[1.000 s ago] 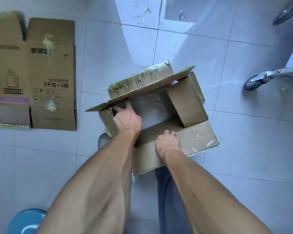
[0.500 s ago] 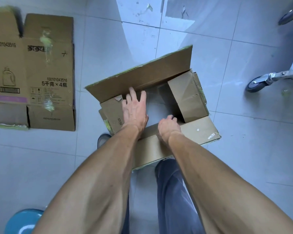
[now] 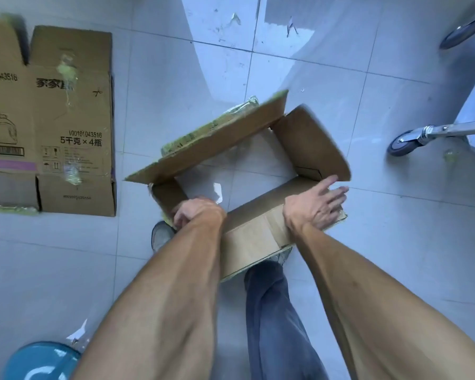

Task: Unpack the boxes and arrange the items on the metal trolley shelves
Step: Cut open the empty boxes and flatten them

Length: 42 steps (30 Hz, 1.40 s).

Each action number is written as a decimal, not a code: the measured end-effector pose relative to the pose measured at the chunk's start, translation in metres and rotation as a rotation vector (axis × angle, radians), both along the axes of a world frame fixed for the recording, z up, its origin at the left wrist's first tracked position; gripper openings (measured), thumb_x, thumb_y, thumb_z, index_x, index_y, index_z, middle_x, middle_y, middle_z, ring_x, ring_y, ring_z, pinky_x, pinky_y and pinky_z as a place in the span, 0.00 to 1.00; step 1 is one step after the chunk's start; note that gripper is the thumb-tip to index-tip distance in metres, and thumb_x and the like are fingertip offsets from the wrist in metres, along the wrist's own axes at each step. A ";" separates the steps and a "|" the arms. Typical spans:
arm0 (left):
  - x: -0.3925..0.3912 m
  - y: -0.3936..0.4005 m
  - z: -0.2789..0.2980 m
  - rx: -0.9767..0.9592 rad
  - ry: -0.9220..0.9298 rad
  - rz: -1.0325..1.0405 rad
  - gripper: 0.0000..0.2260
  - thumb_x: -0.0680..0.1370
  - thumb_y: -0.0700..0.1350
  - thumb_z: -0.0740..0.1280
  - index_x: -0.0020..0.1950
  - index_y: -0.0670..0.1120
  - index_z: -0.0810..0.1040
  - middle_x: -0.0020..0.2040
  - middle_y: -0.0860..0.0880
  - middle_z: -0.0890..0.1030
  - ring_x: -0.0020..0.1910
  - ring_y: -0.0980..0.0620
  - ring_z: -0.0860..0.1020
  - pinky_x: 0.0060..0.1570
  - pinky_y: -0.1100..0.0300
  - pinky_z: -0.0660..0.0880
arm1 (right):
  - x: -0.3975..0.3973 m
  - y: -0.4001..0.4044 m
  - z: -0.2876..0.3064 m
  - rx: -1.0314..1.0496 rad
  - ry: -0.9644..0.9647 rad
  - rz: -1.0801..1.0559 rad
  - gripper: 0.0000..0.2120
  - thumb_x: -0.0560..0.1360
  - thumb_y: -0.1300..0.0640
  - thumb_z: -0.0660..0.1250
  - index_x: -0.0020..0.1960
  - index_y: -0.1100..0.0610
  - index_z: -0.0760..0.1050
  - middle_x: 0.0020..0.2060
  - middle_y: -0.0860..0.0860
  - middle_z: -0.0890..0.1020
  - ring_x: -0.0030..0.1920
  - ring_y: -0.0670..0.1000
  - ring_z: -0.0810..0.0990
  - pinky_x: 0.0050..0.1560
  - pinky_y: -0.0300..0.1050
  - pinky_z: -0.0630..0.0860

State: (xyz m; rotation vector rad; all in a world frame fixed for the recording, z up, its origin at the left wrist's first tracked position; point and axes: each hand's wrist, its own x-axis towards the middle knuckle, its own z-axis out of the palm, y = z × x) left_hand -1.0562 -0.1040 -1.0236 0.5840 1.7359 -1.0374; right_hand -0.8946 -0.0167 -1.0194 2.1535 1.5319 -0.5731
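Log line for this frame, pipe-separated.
left hand grips near-left corner of open box | right hand flat on near-right flap | floor visible through box

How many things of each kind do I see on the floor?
Cardboard boxes: 2, open box and flattened box
Trolley wheels: 2, near and far
Blue round object: 1
Total: 5
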 end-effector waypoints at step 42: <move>0.025 -0.035 0.061 0.933 -0.186 0.007 0.08 0.72 0.43 0.63 0.51 0.46 0.71 0.38 0.49 0.72 0.38 0.51 0.73 0.48 0.56 0.76 | -0.034 -0.036 0.021 0.225 0.394 -0.331 0.29 0.80 0.52 0.56 0.79 0.51 0.51 0.66 0.60 0.74 0.64 0.62 0.73 0.62 0.53 0.69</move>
